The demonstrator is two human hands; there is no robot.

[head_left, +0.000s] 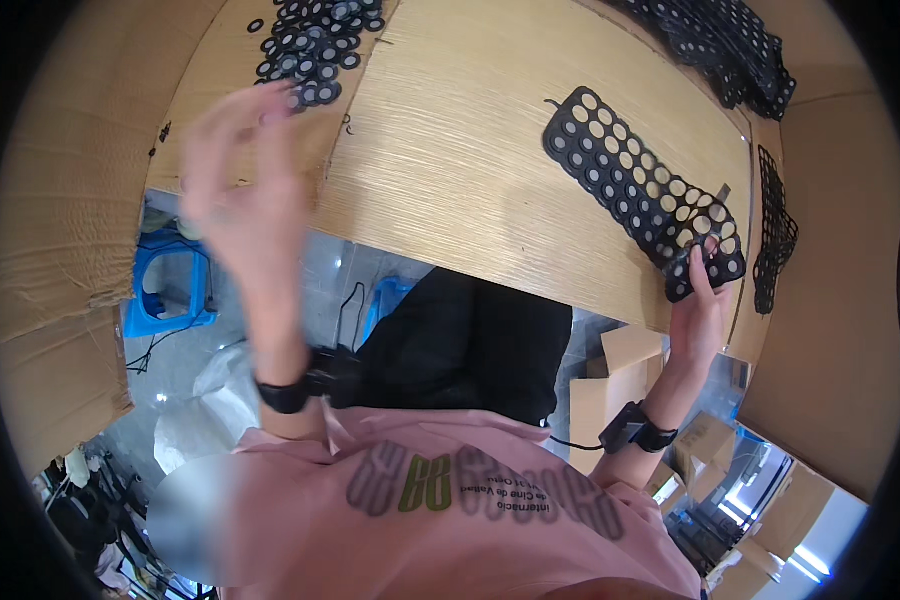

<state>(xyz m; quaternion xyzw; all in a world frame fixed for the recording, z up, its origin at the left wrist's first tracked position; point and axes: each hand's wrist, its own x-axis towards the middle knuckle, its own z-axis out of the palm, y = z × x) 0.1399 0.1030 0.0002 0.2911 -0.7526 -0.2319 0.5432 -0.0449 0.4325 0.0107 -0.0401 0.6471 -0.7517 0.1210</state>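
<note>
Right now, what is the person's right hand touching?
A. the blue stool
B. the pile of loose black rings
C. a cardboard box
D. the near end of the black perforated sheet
D: the right hand has its fingers on the near end of the black perforated sheet lying on the wooden table.

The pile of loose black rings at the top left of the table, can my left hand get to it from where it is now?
Probably yes. The left hand is raised, blurred and seemingly empty, just below the pile of black rings, with only bare table between them.
</note>
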